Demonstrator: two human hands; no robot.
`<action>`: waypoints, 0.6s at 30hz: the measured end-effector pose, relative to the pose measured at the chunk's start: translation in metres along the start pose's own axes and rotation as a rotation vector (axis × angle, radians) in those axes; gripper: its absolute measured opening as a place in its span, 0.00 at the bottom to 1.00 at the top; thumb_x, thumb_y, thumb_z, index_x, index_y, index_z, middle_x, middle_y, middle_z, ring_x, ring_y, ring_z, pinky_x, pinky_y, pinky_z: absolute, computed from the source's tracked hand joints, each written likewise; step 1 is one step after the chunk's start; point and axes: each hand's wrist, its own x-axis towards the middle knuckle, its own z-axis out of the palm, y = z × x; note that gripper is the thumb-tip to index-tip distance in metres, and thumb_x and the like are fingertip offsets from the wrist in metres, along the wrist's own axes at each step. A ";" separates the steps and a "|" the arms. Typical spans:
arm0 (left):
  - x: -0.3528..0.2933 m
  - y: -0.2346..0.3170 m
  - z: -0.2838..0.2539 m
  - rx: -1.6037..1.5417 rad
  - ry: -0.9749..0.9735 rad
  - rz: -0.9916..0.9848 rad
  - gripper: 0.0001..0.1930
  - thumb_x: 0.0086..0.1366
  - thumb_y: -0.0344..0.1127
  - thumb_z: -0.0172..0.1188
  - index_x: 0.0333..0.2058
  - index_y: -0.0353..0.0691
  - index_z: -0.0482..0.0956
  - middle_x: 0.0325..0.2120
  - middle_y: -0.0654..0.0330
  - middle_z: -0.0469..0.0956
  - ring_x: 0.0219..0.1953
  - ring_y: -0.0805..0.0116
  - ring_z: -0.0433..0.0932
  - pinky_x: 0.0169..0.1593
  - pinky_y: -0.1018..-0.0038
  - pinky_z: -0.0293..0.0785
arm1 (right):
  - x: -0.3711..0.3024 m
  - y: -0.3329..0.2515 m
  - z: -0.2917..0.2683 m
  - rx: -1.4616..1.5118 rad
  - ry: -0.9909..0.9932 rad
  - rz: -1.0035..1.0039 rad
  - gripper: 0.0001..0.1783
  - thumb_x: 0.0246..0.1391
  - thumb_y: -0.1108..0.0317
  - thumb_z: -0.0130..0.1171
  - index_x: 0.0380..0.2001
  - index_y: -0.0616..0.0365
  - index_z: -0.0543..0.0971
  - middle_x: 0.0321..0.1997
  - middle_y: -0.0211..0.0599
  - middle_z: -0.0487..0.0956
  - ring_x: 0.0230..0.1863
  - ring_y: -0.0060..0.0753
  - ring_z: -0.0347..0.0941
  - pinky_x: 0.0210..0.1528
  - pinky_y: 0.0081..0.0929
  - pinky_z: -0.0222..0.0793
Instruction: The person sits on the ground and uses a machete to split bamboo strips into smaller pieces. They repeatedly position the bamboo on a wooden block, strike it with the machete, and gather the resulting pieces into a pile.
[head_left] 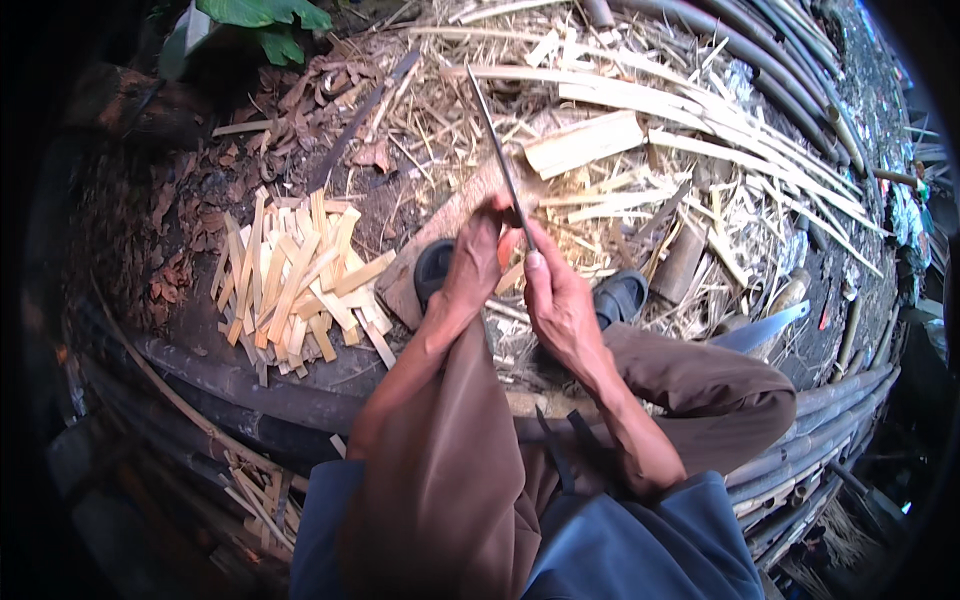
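My right hand (557, 300) is closed around the near end of a long, narrow dark metal blade (497, 145), which looks like a machete seen nearly edge-on. The blade points away and slightly left. Close beside it, my left hand (476, 257) is closed, its fingers curled near the blade's lower part. A bit of orange (508, 246) shows between the hands; whether it is a handle or something gripped I cannot make out. Beneath lies a tan wooden board (440, 215). A pale split block of wood or bamboo (585, 145) lies just beyond the blade.
Short pale strips (300, 275) are heaped at the left. Long split bamboo strips (690, 110) and shavings spread at the far right. A saw blade (765, 328) lies near my right knee. Another long dark blade (360, 125) rests far left. Dark bamboo poles (270, 390) run nearby.
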 end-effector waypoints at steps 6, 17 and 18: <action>-0.026 -0.009 -0.009 0.121 -0.116 -0.247 0.56 0.58 0.35 0.69 0.72 0.33 0.34 0.70 0.33 0.43 0.72 0.41 0.49 0.73 0.60 0.51 | -0.005 0.003 -0.002 0.119 0.045 -0.058 0.27 0.71 0.60 0.41 0.69 0.55 0.64 0.22 0.36 0.74 0.26 0.21 0.69 0.34 0.29 0.69; -0.042 0.007 -0.045 0.143 -0.022 -0.455 0.28 0.66 0.35 0.62 0.61 0.31 0.67 0.55 0.43 0.74 0.56 0.50 0.75 0.59 0.62 0.71 | -0.005 -0.004 -0.007 -0.015 -0.048 -0.035 0.31 0.71 0.59 0.43 0.71 0.61 0.56 0.25 0.51 0.77 0.28 0.39 0.74 0.37 0.37 0.69; -0.044 0.005 -0.043 0.066 0.045 -0.439 0.28 0.66 0.36 0.62 0.61 0.31 0.67 0.54 0.44 0.75 0.56 0.53 0.76 0.59 0.63 0.71 | -0.011 -0.028 -0.015 -0.065 -0.064 -0.009 0.30 0.71 0.58 0.43 0.70 0.61 0.59 0.27 0.55 0.78 0.30 0.46 0.77 0.39 0.40 0.70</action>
